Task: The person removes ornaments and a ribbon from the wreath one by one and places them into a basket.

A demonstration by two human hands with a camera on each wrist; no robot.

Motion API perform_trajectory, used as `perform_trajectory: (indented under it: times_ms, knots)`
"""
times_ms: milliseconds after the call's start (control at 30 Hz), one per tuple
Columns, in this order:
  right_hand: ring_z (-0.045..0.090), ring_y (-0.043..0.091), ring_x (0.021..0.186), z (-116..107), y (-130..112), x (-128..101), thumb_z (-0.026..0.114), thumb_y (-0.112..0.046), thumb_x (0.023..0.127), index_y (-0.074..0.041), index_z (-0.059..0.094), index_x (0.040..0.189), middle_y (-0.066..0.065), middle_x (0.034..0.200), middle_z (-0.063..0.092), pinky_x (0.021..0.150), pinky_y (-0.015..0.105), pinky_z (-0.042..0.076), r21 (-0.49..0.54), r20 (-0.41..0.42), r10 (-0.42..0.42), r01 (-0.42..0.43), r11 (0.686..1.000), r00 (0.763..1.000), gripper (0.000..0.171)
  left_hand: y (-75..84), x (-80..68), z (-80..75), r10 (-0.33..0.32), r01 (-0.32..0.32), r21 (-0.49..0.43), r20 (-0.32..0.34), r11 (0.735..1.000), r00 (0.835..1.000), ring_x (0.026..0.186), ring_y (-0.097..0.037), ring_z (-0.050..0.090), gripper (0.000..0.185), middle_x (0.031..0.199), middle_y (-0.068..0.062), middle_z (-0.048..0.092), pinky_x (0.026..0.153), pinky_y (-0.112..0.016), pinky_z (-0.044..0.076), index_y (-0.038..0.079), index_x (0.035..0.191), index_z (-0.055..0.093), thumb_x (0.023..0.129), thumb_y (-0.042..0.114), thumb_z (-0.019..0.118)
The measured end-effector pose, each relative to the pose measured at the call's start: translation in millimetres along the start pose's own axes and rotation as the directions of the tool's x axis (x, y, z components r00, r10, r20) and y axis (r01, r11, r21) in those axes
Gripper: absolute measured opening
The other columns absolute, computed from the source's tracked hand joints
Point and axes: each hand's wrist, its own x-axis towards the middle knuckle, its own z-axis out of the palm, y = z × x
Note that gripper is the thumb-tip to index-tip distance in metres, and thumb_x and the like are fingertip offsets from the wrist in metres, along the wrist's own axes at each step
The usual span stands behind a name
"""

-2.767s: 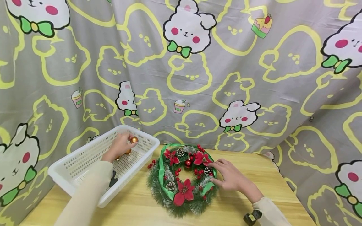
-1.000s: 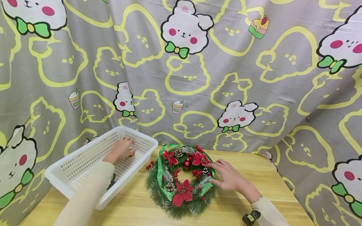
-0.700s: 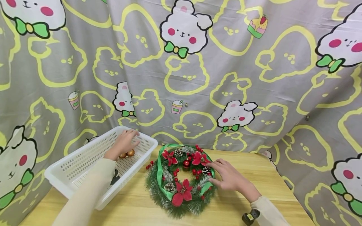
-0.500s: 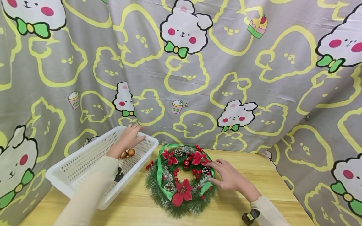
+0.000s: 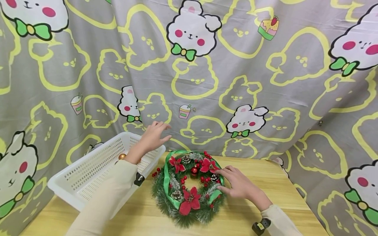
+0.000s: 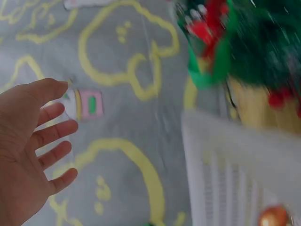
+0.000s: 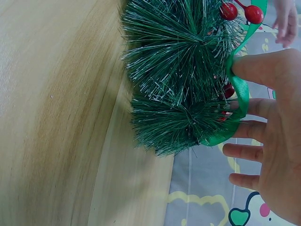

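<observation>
Head view: left hand [image 5: 152,137] has risen empty above the basket [image 5: 88,170].

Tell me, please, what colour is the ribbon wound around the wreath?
The ribbon on the wreath is bright green; the head view shows it best.

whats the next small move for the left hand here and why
Probably bring the empty, open left hand across to the wreath. It hovers above the basket, a gold bauble lies inside, and the right hand steadies the wreath's edge.
</observation>
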Motion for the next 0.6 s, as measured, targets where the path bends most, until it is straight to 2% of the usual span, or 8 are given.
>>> perform_trajectory:
  times_ms: [233, 467, 600]
  knots:
    - [0.056, 0.028, 0.121, -0.8, -0.5, 0.1, 0.067, -0.049, 0.095, -0.018, 0.059, 0.141, 0.002, 0.128, 0.063, 0.101, 0.056, 0.045, 0.003, 0.003, 0.003, -0.003, 1.000, 1.000, 0.057, 34.0, 11.5, 22.6, 0.046, -0.047, -0.081, -0.013, 0.996, 0.999, 0.112, -0.030, 0.055, 0.037, 0.122, -0.010, 0.067, 0.096, -0.049, 0.046, 0.008, 0.130, 0.063, 0.098, 0.025, 0.069]
    - [0.056, 0.027, 0.121, -0.9, -0.3, -0.1, 0.064, -0.052, 0.096, -0.019, 0.058, 0.142, 0.001, 0.129, 0.062, 0.101, 0.056, 0.045, 0.019, 0.013, 0.012, -0.012, 1.000, 1.000, 0.057, 57.9, 10.0, 60.1, -0.011, 0.022, -0.190, 0.056, 0.982, 0.998, 0.110, -0.028, 0.055, 0.035, 0.119, -0.008, 0.068, 0.094, -0.047, 0.047, 0.012, 0.129, 0.063, 0.098, 0.027, 0.069]
    - [0.055, 0.027, 0.121, -0.5, 0.5, -0.5, 0.064, -0.053, 0.096, -0.019, 0.058, 0.142, 0.000, 0.129, 0.063, 0.101, 0.056, 0.045, 0.022, 0.016, 0.013, -0.014, 1.000, 1.000, 0.057, 65.5, 4.4, 84.1, -0.019, 0.036, -0.208, 0.084, 0.977, 0.996, 0.104, -0.024, 0.055, 0.034, 0.117, -0.007, 0.068, 0.089, -0.044, 0.047, 0.012, 0.128, 0.064, 0.098, 0.029, 0.069]
